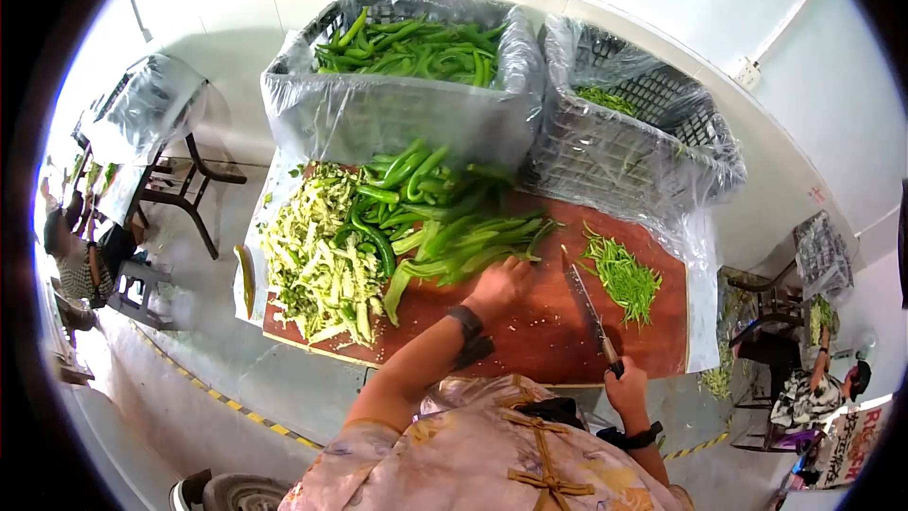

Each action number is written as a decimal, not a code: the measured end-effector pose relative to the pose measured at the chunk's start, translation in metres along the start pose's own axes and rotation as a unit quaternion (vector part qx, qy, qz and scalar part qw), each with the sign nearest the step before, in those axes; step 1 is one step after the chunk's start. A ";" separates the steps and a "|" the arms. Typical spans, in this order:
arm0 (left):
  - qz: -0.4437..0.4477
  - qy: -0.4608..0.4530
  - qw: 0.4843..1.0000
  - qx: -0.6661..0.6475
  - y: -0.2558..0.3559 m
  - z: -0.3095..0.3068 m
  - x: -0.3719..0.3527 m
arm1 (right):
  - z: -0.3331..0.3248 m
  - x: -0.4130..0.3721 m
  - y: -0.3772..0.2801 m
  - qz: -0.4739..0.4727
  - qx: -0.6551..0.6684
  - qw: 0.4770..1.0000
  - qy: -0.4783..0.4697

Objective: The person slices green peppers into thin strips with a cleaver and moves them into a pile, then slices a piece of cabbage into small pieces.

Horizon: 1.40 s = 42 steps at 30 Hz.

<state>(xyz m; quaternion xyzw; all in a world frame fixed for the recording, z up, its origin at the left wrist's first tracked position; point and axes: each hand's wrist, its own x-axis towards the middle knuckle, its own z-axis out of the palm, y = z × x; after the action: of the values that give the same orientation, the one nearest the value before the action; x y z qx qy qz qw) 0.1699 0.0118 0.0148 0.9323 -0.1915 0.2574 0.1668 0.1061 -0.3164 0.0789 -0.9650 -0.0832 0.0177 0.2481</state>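
Note:
My right hand (626, 386) is wrapped round the dark handle of a kitchen knife (588, 308), whose long blade lies slantwise over the reddish-brown board (454, 345). On the board, my left hand (504, 287) has its fingers curled down onto a green pepper (540, 244); the fingertips are partly hidden. Beside it lies a heap of flattened, split green peppers (463, 244). Whole green peppers (407, 180) are piled behind. Right of the blade is a small mound of thin green pepper shreds (624, 274). Pale pepper cores and trimmings (322, 260) form a large pile on the left.
A plastic-lined crate (402, 109) full of green peppers stands behind the board. Another lined crate (615, 156) to its right holds some green shreds. A single pepper (248, 282) lies at the table's left edge. Other people (818, 383) sit at both sides, near stools (142, 293).

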 end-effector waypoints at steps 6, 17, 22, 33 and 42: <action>-0.158 -0.124 0.970 0.135 -0.002 0.029 0.016 | -0.009 0.024 0.041 -0.073 0.041 0.996 -0.040; -0.229 -0.133 0.964 -0.006 0.066 -0.008 0.045 | -0.009 0.044 0.087 -0.115 0.103 0.982 -0.108; -0.145 -0.072 0.986 0.034 0.077 0.009 0.052 | -0.016 0.051 0.097 -0.110 0.165 0.975 -0.105; -0.166 -0.144 0.974 -0.053 0.086 0.014 0.000 | -0.026 0.050 0.099 -0.054 0.150 0.979 -0.129; -0.224 -0.088 0.953 -0.182 0.110 0.048 0.030 | -0.022 0.065 0.099 -0.088 0.089 0.983 -0.137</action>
<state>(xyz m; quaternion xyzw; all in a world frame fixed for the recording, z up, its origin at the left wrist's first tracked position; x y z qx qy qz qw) 0.1654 -0.1120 0.0153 0.9241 -0.0351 0.0911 0.3696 0.1864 -0.4012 0.0513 -0.9164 -0.1992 0.1350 0.3198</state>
